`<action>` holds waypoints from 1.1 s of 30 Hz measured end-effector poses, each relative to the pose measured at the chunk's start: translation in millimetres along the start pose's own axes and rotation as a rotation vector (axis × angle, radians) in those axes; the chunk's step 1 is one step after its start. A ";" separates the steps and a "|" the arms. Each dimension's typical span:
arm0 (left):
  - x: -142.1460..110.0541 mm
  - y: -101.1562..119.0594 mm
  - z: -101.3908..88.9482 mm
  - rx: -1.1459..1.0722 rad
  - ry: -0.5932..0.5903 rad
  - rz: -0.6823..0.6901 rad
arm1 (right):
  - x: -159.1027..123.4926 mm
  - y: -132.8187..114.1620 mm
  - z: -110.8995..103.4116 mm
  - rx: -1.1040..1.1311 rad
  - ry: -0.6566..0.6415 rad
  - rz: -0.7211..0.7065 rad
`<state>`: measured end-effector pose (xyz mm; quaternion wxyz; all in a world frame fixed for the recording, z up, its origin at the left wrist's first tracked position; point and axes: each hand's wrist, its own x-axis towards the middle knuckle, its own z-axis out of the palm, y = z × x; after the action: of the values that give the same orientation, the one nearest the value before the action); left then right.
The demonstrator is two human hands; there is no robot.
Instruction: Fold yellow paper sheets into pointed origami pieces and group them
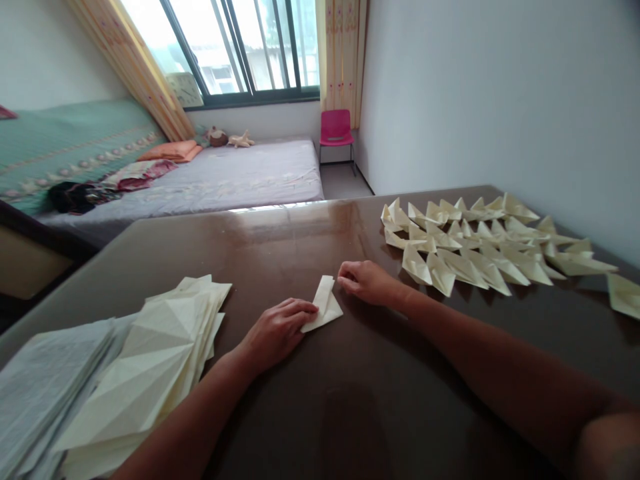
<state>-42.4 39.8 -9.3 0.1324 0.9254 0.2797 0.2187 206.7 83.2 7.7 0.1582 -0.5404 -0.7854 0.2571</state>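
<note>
A small folded piece of cream paper (pixel 329 312) lies on the brown table in front of me, with a narrow flap standing out at its top. My left hand (pixel 280 330) grips its left edge, fingers closed on the paper. Just right of the paper is my right hand (pixel 367 281), its fingers curled together beside the flap; whether anything is between the fingertips I cannot make out. On the left rests a pile of creased cream sheets (pixel 160 347). Several folded paper boats (pixel 465 243) stand in rows on the far right.
The glossy table (pixel 240 250) reaches toward a bed (pixel 260 163) by the window. Beside the creased sheets lies a stack of printed paper (pixel 45 380). One more folded paper boat (pixel 625 293) sits at the right edge. A pink chair (pixel 336 128) stands against the far wall.
</note>
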 end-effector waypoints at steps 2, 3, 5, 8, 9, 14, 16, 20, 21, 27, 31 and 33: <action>-1.5 -3.8 -2.9 -0.069 -0.022 -0.009 | 2.7 6.5 5.0 -0.023 0.021 -0.014; -1.8 -5.2 -3.8 -0.089 -0.027 -0.015 | 3.4 8.7 7.4 -0.027 0.016 -0.029; -1.8 -6.0 -5.1 -0.108 -0.027 -0.029 | 4.0 10.9 10.6 -0.043 0.018 -0.060; 0.9 -0.3 -5.4 -0.091 -0.027 -0.062 | 4.1 10.6 10.9 -0.077 0.030 -0.086; 2.5 3.6 -4.8 -0.069 -0.022 -0.082 | 4.2 10.0 10.3 -0.078 0.033 -0.088; 12.9 24.3 8.3 0.143 0.035 -0.208 | 4.4 8.6 8.9 0.016 0.065 -0.081; 15.9 26.9 15.9 0.229 0.053 -0.251 | 4.2 8.9 10.4 0.068 0.055 -0.081; 17.9 24.3 23.5 0.292 0.044 -0.283 | 3.8 8.1 15.8 0.144 0.051 -0.056; 18.0 23.7 23.4 0.299 0.039 -0.286 | 3.8 7.3 17.1 0.157 0.063 -0.045; 19.3 26.8 19.4 0.389 -0.013 -0.219 | 2.5 1.8 22.9 0.284 0.109 -0.053; 20.2 29.6 20.1 0.507 -0.065 -0.192 | 2.5 2.3 27.4 0.312 0.137 -0.090; 20.8 30.5 20.8 0.540 -0.088 -0.191 | 3.1 3.5 29.5 0.321 0.142 -0.095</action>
<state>-2.9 24.6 -9.3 -0.0868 0.9054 0.4074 0.0824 192.8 80.2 -18.4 0.3096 -0.4871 -0.7458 0.3327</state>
